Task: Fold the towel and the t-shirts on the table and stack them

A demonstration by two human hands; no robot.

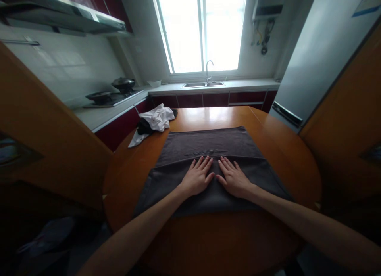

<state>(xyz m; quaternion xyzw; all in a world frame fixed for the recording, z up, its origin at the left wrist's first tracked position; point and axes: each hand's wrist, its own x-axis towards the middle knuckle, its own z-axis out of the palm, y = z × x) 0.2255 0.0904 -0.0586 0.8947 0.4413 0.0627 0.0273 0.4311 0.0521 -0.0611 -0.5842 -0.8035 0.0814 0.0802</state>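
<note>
A dark grey cloth [214, 140] lies spread on the table, its near part folded over so that an edge runs across the middle. Faint dark lettering or a pattern shows just beyond that edge; what kind of cloth item it is I cannot tell. My left hand [197, 177] rests flat on the folded part, fingers stretched away from me. Beside it, my right hand [234, 177] also lies flat, fingers pointing forward and a little left. The fingertips of both hands touch the cloth near the fold edge, and the thumbs are a small gap apart. Neither hand grips anything.
On the wooden table's [297, 165] far left sits a heap of white and black clothes [157, 118]. Behind are a counter with a sink [195, 85], a stove with a pot [123, 83] and a pan [99, 96]. A fridge [321, 50] stands at right.
</note>
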